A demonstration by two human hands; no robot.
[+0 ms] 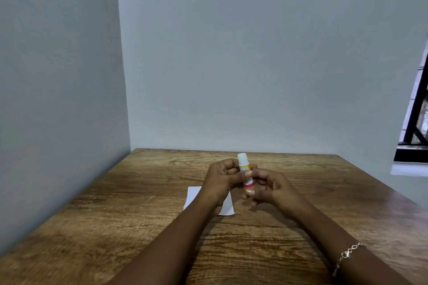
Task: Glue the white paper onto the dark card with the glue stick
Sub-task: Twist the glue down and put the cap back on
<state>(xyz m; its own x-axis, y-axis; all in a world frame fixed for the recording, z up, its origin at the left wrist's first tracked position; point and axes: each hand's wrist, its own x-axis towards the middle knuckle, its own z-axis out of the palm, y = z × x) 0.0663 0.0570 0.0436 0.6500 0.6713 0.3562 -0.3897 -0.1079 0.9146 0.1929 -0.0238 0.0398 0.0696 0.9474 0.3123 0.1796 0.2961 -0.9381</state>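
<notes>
At the fingers (243, 174): all curled onto the glue stick (245, 168), none spread or idle.
Left hand (222, 177): grips the yellow barrel at its upper half, thumb laid across the label, holding the stick nearly upright.
Right hand (271, 186): pinches the stick's lower end between thumb and fingertips, where a twist base would sit.
Glue stick: held in the air between the two hands, above the table, with its white tip pointing up. Whether that tip is a cap or bare glue cannot be told.
Step in hand: by the grip, readying the stick, either uncapping it or winding the glue out.
Doing it well: the left hand should keep the barrel steady while only the right turns the base. Wind out a short length, since a long column is likely to snap or smear. Make sure the cap is off before the stick goes down.
White paper (227, 207): lies flat on the table directly below the hands, partly hidden by the left wrist.
Dark card: not seen. It may lie under the hands or out of frame, and it should be found before any glue is spread.
Table (139, 192): wood-grain, set into a corner of grey walls (254, 53).
Bracelet (347, 254): on the right wrist, best kept off any glued surface.
</notes>
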